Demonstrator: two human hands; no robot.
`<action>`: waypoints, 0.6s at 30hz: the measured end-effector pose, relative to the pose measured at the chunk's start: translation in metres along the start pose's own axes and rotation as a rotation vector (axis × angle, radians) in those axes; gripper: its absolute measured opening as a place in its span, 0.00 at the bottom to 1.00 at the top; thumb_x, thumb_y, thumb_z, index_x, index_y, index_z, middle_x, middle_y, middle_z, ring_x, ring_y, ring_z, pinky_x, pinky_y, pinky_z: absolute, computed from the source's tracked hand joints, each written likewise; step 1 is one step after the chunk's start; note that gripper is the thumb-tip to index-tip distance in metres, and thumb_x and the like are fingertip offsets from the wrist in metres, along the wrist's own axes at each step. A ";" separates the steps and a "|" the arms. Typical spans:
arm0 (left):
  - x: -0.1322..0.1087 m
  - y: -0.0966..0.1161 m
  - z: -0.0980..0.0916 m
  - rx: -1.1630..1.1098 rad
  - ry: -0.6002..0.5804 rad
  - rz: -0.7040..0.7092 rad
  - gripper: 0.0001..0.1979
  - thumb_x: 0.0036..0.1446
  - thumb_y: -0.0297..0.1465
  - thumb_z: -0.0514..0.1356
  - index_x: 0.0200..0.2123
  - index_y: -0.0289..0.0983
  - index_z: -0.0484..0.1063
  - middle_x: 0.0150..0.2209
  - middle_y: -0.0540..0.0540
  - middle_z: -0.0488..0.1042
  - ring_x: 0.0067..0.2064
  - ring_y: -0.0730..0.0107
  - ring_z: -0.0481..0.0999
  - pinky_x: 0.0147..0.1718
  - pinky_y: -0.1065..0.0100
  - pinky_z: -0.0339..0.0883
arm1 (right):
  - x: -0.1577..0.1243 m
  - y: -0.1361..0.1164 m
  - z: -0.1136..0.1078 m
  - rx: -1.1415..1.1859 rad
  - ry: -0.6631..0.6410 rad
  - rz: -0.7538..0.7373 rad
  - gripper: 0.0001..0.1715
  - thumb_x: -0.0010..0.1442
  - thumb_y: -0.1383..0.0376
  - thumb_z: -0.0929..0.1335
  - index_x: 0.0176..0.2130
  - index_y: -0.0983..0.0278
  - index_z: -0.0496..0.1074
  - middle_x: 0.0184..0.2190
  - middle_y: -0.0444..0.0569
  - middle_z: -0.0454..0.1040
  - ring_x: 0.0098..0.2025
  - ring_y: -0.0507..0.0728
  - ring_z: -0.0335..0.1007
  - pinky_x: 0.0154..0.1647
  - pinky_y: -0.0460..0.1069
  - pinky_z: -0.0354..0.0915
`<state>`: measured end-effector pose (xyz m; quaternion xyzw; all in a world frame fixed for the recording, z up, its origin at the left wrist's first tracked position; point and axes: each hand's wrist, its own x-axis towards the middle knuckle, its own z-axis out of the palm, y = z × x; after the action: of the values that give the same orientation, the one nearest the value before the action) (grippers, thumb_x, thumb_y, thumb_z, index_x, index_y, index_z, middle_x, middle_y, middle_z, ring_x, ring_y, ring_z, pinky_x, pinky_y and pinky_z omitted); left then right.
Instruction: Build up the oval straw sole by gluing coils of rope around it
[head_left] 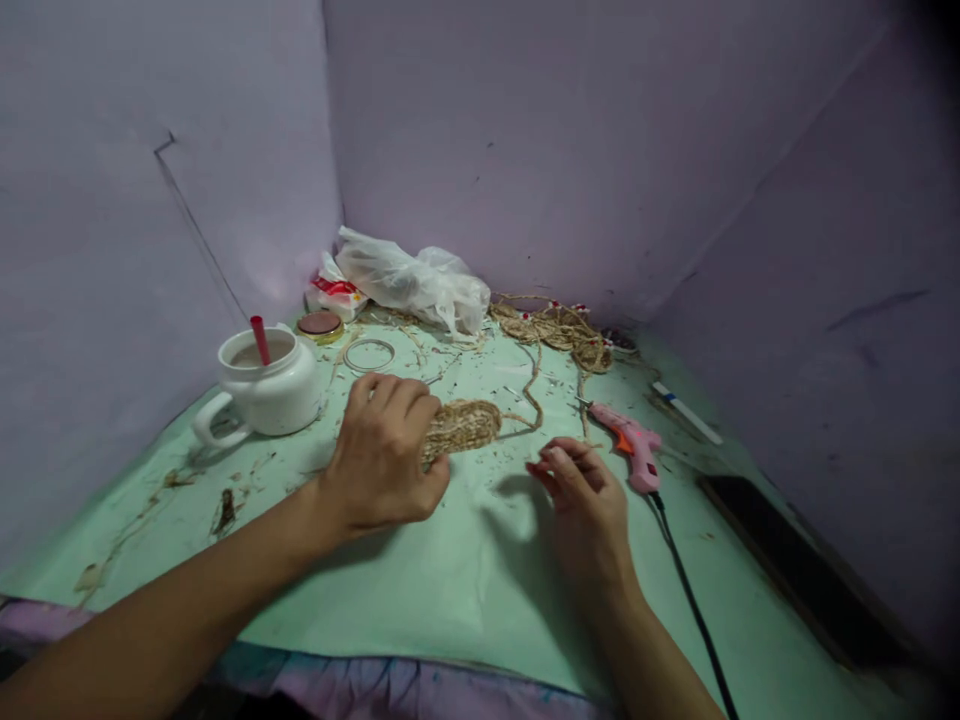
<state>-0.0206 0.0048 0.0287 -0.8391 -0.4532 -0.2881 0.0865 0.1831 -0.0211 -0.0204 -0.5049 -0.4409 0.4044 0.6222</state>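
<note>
"Where do we have the rope piece (469, 425)?"

"In our left grip (390, 450), fingers and thumb closed about its left part; the right end sticks out over the surface (442, 590), where a strand (529, 389) trails off."

"And our right grip (589, 505)?"

"Apart from the piece, near the glue gun (640, 455), fingers curled; we cannot tell whether it pinches anything."

Left wall (97, 300): painted pale lilac, crossed by a thin dark line (201, 235)
Back wall (562, 180): done in a duskier purple, pretty plain
Right wall (825, 240): purple-ish too, smudged with a dark streak (877, 309)
Tabletop (427, 600): boxed in by the walls, covered in pale green
Table skirt (345, 685): purple-blue cloth, kinda gathered
Light: pretty dim, left side lit best, far right lost in shadow
</note>
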 end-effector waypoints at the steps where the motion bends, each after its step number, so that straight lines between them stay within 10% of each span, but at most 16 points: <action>1: 0.000 0.002 -0.001 -0.002 0.071 -0.005 0.16 0.45 0.33 0.59 0.37 0.29 0.71 0.40 0.35 0.72 0.44 0.49 0.68 0.48 0.49 0.57 | -0.002 -0.001 0.006 0.080 -0.063 0.082 0.20 0.51 0.52 0.71 0.39 0.62 0.71 0.35 0.48 0.74 0.34 0.56 0.70 0.41 0.56 0.66; 5: -0.006 0.026 0.011 -0.097 0.099 -0.082 0.15 0.46 0.34 0.60 0.36 0.31 0.71 0.38 0.35 0.72 0.43 0.48 0.69 0.47 0.48 0.60 | -0.012 -0.005 0.032 0.330 -0.311 0.311 0.27 0.38 0.52 0.77 0.34 0.67 0.76 0.35 0.56 0.78 0.33 0.60 0.74 0.39 0.58 0.69; 9: -0.006 0.035 0.021 -0.143 0.006 -0.045 0.19 0.47 0.39 0.60 0.40 0.33 0.71 0.40 0.40 0.74 0.43 0.55 0.71 0.45 0.55 0.65 | -0.010 -0.001 0.031 0.482 -0.298 0.392 0.19 0.45 0.56 0.76 0.35 0.65 0.76 0.31 0.50 0.79 0.34 0.59 0.75 0.41 0.54 0.69; 18: 0.023 -0.058 0.020 0.171 -0.428 -0.487 0.11 0.60 0.30 0.56 0.44 0.32 0.71 0.43 0.38 0.74 0.45 0.53 0.74 0.42 0.55 0.70 | -0.002 -0.004 0.012 0.580 -0.320 0.533 0.22 0.40 0.69 0.77 0.39 0.65 0.77 0.38 0.50 0.81 0.36 0.58 0.75 0.41 0.52 0.70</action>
<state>-0.0497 0.0631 0.0186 -0.7375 -0.6707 -0.0785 -0.0118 0.1715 -0.0206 -0.0156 -0.3363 -0.2540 0.7318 0.5357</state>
